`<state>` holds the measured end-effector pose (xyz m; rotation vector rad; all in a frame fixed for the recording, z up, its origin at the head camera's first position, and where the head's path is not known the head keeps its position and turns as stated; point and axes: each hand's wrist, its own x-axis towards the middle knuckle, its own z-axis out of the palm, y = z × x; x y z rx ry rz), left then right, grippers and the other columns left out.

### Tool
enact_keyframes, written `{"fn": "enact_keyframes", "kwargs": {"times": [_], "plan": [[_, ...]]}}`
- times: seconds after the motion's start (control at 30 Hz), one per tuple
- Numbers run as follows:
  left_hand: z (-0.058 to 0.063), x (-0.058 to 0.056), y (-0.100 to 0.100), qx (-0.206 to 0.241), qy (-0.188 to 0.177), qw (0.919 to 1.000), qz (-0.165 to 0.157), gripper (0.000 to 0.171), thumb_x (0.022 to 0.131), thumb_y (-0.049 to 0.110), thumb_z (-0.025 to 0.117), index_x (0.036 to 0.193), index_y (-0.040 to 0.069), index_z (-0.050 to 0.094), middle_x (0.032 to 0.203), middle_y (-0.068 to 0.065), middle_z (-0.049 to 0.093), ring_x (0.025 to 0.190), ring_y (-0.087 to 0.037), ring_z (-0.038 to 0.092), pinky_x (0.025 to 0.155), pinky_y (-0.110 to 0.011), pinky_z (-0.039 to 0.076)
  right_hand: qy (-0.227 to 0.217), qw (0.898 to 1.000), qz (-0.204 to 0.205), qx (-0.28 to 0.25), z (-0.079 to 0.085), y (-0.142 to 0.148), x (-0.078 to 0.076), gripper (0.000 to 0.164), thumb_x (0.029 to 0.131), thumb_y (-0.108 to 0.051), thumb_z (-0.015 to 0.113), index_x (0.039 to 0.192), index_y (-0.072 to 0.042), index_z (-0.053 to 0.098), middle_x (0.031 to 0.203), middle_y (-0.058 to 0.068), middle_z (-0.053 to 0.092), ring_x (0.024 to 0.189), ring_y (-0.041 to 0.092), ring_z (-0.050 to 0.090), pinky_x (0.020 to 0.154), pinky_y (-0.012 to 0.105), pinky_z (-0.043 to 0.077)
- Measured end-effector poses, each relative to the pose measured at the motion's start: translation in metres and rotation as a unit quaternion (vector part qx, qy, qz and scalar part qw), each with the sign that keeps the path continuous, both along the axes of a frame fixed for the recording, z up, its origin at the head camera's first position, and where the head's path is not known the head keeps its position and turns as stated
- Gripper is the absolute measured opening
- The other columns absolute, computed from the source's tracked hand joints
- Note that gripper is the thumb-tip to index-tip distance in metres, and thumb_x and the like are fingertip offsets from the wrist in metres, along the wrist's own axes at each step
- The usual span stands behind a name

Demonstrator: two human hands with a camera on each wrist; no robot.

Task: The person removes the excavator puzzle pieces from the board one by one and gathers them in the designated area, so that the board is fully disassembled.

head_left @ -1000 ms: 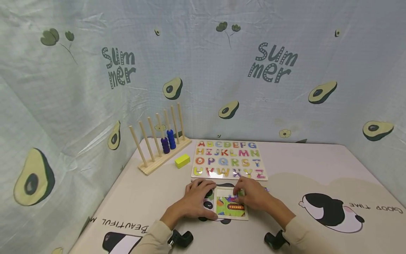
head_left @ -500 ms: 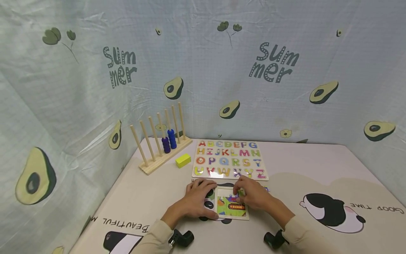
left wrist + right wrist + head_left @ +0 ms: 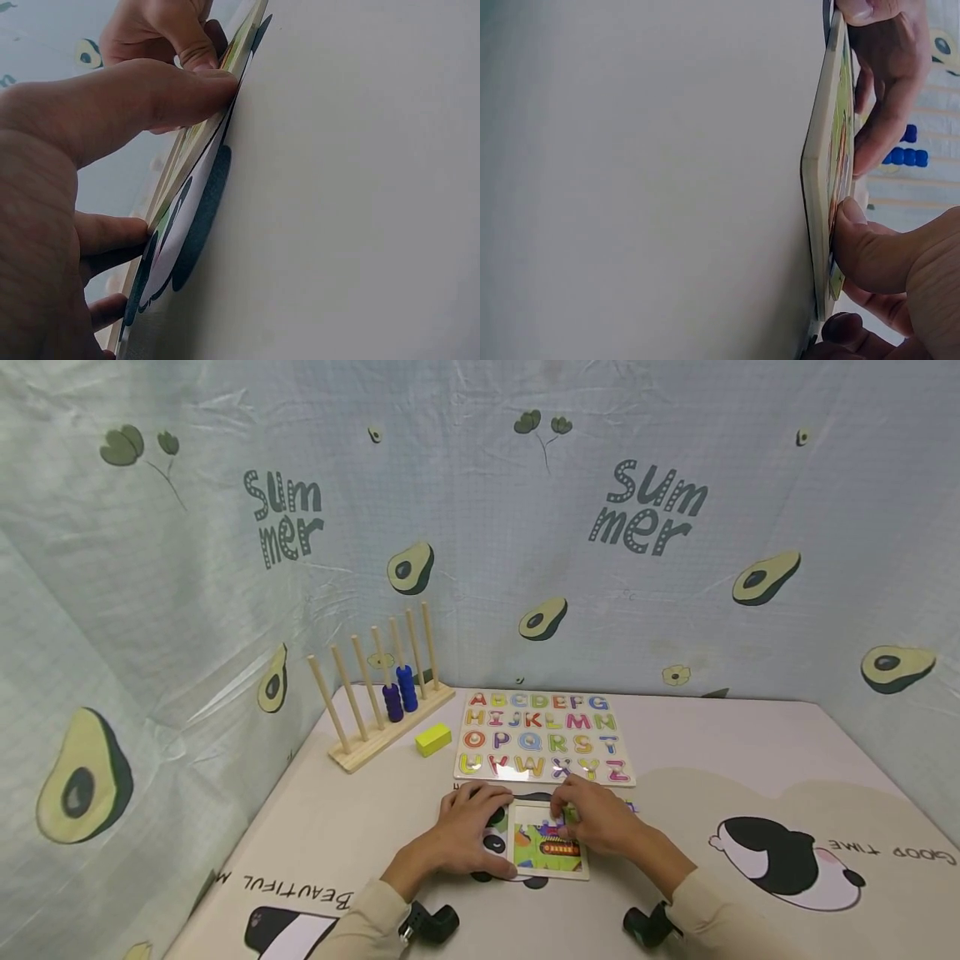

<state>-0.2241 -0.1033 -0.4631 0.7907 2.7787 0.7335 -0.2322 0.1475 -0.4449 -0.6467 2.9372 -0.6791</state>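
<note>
A small wooden jigsaw puzzle tray (image 3: 551,875) lies on the table between my hands. Its lower part shows a colourful vehicle picture on green, while bare wood shows along the top left inside. My left hand (image 3: 468,831) holds the tray's left side, thumb at the near corner and fingers at the far one. In the left wrist view the thumb (image 3: 187,94) presses on the tray's edge. At the tray's upper right, my right hand (image 3: 597,814) pinches a green puzzle piece (image 3: 572,814). The right thumb (image 3: 870,251) covers much of that piece in the right wrist view.
Beyond the tray lies an alphabet board (image 3: 543,739) with coloured letters. A wooden peg rack (image 3: 393,727) with blue and purple beads stands at the back left, near a yellow block (image 3: 433,740). Something colourful (image 3: 632,807) shows partly behind my right hand.
The head view has shifted slightly. My right fingertips have moved a very little over the tray's upper right; my left hand keeps its place on the tray.
</note>
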Motion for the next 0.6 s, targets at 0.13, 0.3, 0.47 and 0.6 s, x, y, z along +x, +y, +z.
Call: {"fn": "enact_keyframes", "kwargs": {"times": [0.13, 0.3, 0.47, 0.6], "plan": [[-0.0003, 0.0000, -0.0002, -0.004, 0.000, 1.0000, 0.002, 0.097, 0.067, 0.063, 0.080, 0.149, 0.021, 0.049, 0.154, 0.006, 0.042, 0.145, -0.029, 0.024, 0.114, -0.060, 0.020, 0.000, 1.000, 0.000, 0.005, 0.0013, -0.0005, -0.0003, 0.026, 0.081, -0.011, 0.085, 0.084, -0.026, 0.064, 0.091, -0.010, 0.053, 0.090, 0.016, 0.053, 0.089, 0.039, 0.049], [0.0009, 0.0009, -0.0003, -0.001, -0.005, 1.0000, 0.004, 0.097, 0.067, 0.062, 0.080, 0.149, 0.020, 0.050, 0.154, 0.005, 0.042, 0.145, -0.029, 0.023, 0.114, -0.060, 0.019, -0.009, 1.000, -0.009, -0.008, 0.0019, -0.0015, -0.0008, 0.030, 0.079, -0.011, 0.087, 0.090, -0.023, 0.061, 0.091, -0.008, 0.056, 0.090, 0.016, 0.053, 0.090, 0.039, 0.050], [0.0012, 0.0010, -0.0003, -0.002, -0.005, 1.0000, 0.005, 0.096, 0.067, 0.063, 0.080, 0.149, 0.021, 0.050, 0.154, 0.006, 0.042, 0.145, -0.029, 0.023, 0.114, -0.060, 0.020, -0.045, 0.998, -0.025, -0.045, 0.0047, -0.0030, -0.0011, 0.037, 0.077, -0.007, 0.087, 0.098, -0.017, 0.059, 0.092, -0.003, 0.058, 0.090, 0.018, 0.054, 0.088, 0.039, 0.052], [0.0013, 0.0008, -0.0003, -0.002, -0.004, 1.0000, 0.005, 0.097, 0.067, 0.063, 0.080, 0.149, 0.021, 0.050, 0.154, 0.006, 0.042, 0.145, -0.029, 0.023, 0.114, -0.060, 0.020, -0.062, 0.997, -0.025, -0.049, 0.0074, -0.0028, -0.0008, 0.036, 0.078, -0.005, 0.086, 0.099, -0.017, 0.059, 0.088, -0.002, 0.059, 0.086, 0.018, 0.055, 0.081, 0.037, 0.052]]}}
